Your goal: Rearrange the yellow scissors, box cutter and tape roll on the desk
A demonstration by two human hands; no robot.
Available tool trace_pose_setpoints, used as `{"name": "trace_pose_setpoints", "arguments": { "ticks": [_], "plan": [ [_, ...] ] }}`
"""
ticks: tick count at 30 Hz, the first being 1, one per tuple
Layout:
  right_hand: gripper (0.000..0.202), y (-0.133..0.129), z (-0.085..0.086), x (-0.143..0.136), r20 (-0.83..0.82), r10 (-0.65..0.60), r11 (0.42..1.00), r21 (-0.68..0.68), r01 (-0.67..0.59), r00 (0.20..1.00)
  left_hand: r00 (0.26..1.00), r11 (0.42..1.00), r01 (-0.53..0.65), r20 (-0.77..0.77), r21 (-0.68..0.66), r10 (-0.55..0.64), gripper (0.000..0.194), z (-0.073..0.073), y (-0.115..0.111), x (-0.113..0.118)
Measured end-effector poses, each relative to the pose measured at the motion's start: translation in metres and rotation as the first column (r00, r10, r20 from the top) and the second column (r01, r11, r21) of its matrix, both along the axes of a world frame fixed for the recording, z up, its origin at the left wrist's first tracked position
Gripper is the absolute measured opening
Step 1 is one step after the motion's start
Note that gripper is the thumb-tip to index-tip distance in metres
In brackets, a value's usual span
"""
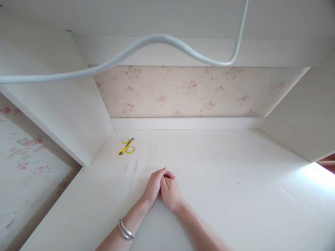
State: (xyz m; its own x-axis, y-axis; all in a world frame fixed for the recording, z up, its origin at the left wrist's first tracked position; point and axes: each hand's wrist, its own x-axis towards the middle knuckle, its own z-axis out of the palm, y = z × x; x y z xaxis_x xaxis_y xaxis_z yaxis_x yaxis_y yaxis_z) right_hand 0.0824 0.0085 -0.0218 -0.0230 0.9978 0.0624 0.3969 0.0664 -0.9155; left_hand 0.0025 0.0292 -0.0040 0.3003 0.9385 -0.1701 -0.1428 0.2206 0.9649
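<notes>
My left hand [152, 185] and my right hand [170, 192] rest clasped together on the white desktop [222, 184]. Both are closed, with the fingers folded into one another and partly hidden; no object shows between them. Two silver bangles [126, 230] circle my left wrist. Beyond my hands, to the left, a yellow and dark utility knife [126, 146] lies at a slant. Beside it are two thin yellow rings that look like small tape rolls, one ring [123, 139] at its upper left and the other ring [134, 150] at its lower right. My hands are apart from these things.
A thick white cable [162, 38] hangs across the upper view, close to the camera. White side panels stand at left [65, 115] and right [295, 115], beneath an overhead shelf [157, 17]. Floral wallpaper [167, 90] covers the back. Dark scuffs mark the desktop.
</notes>
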Motion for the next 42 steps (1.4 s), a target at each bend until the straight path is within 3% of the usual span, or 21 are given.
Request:
{"name": "trace_pose_setpoints", "arguments": {
  "ticks": [42],
  "plan": [
    [0.046,-0.0010,0.0015,-0.0002,0.016,0.010,1.000,0.000,-0.010,1.000,1.000,1.000,-0.001,-0.005,0.008,0.001,0.038,-0.0005,-0.0001,-0.0005]
  ]
}}
